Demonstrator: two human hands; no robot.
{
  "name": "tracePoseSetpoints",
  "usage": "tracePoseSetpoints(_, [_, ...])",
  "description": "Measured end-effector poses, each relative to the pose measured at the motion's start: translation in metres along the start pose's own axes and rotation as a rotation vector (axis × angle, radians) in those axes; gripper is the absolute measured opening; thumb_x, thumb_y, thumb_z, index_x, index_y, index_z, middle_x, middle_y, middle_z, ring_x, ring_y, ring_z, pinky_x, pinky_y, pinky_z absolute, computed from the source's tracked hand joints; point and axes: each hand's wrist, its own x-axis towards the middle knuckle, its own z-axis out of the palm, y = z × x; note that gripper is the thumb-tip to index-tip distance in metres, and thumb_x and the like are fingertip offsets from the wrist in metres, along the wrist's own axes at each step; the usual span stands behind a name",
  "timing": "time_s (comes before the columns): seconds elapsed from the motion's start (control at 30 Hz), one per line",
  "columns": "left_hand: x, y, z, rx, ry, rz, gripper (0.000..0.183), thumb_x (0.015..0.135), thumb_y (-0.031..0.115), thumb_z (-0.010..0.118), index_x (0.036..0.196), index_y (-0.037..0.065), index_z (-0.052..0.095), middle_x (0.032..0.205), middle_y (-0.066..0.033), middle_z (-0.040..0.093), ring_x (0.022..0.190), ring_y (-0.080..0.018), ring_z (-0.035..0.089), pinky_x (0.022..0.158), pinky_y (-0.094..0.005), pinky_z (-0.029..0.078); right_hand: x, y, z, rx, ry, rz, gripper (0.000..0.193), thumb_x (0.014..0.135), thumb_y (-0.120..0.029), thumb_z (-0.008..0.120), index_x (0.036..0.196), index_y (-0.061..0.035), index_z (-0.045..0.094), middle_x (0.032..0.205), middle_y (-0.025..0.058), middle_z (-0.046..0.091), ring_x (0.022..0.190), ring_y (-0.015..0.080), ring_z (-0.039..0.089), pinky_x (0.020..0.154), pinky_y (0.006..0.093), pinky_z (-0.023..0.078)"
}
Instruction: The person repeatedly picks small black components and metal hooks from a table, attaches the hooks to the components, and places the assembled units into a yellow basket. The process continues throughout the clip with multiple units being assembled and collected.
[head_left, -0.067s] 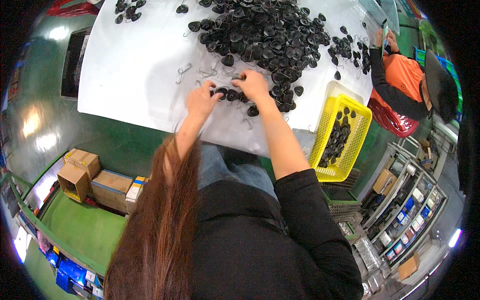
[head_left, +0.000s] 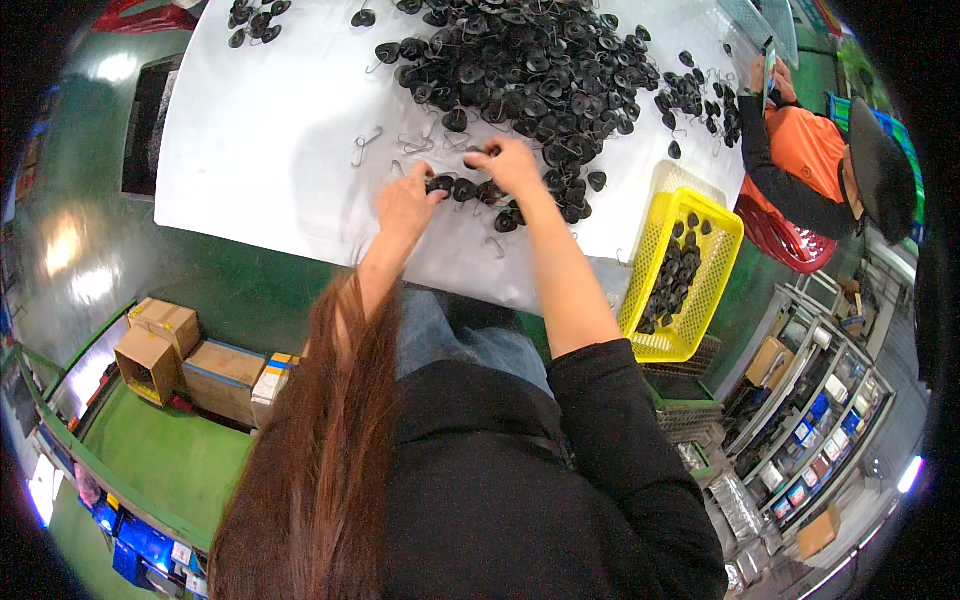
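On the white tabletop [head_left: 255,140], a short row of black round pieces [head_left: 464,190] with thin wire hooks lies between my hands. My left hand [head_left: 403,205] is at the row's left end, thumb and fingers apart beside the end piece. Just above the row, my right hand [head_left: 510,165] pinches a dark piece, mostly hidden by the fingers and slightly blurred. Several loose wire hooks [head_left: 365,145] are scattered beyond my left hand. A large heap of the same black pieces [head_left: 530,75] spreads farther back, its near end reaching past my right hand.
A yellow perforated basket [head_left: 712,275] holding black pieces is at the table's right edge. Small groups of pieces lie at the far left [head_left: 258,22] and right [head_left: 685,95]. A person in an orange vest [head_left: 803,150] sits at right. Cardboard boxes [head_left: 222,370] stand behind left.
My left hand has shifted slightly right, its thumb and fingers farther apart. My right hand has moved a little, still above the row. The heap and basket look unchanged.
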Motion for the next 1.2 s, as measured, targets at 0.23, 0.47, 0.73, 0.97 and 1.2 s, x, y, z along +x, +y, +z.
tracePoseSetpoints(0.23, [0.016, -0.017, -0.033, -0.763, -0.38, -0.14, 0.016, 0.079, 0.022, 0.065, 0.086, 0.008, 0.062, 0.069, -0.0016, 0.062, 0.066, -0.0144, 0.06, 0.053, -0.0271, 0.044, -0.039, 0.034, -0.074, 1.223, -0.353, -0.053, 0.016, 0.082, -0.02, 0.062, 0.092, -0.0098, 0.055, 0.094, 0.0069, 0.058, 0.085, 0.0177, 0.06, 0.053, 0.0218, 0.043])
tracePoseSetpoints(0.47, [0.015, -0.026, -0.06, -1.53, -0.645, -0.111, 0.018, 0.085, 0.022, 0.059, 0.091, 0.005, 0.059, 0.084, -0.005, 0.06, 0.072, -0.0104, 0.058, 0.056, -0.0236, 0.047, -0.026, 0.032, -0.005, -0.523, 0.094, 0.188, 0.044, 0.07, -0.042, 0.069, 0.088, -0.002, 0.062, 0.085, 0.0166, 0.065, 0.085, 0.0326, 0.062, 0.073, 0.0415, 0.048])
tracePoseSetpoints(0.73, [0.016, 0.011, -0.007, -0.647, -0.217, -0.136, 0.025, 0.078, 0.033, 0.067, 0.079, 0.009, 0.061, 0.064, -0.0029, 0.059, 0.055, -0.0078, 0.056, 0.044, -0.023, 0.041, -0.006, 0.013, -0.033, 0.744, -0.04, 0.084, 0.023, 0.076, -0.02, 0.068, 0.093, -0.0062, 0.06, 0.073, 0.0065, 0.061, 0.069, 0.0142, 0.06, 0.053, 0.0247, 0.042])
tracePoseSetpoints(0.97, [0.009, 0.028, 0.018, 0.036, -0.103, 0.101, 0.026, 0.074, 0.029, 0.066, 0.093, 0.012, 0.06, 0.075, -0.0118, 0.063, 0.067, -0.0288, 0.06, 0.06, -0.0388, 0.047, -0.061, 0.025, -0.076, 1.366, -0.278, -0.135, 0.016, 0.081, -0.018, 0.061, 0.089, -0.0051, 0.056, 0.085, 0.0089, 0.06, 0.078, 0.0175, 0.06, 0.049, 0.023, 0.046])
tracePoseSetpoints(1.2, [0.021, 0.013, -0.03, -0.961, -0.557, -0.187, 0.026, 0.079, 0.025, 0.067, 0.099, 0.008, 0.062, 0.07, 0.0024, 0.058, 0.055, -0.0034, 0.051, 0.043, -0.0182, 0.036, -0.051, 0.008, -0.041, 0.476, -0.264, 0.026, 0.027, 0.08, -0.027, 0.064, 0.098, -0.0069, 0.062, 0.08, 0.0012, 0.061, 0.066, 0.0066, 0.055, 0.048, 0.0216, 0.04])
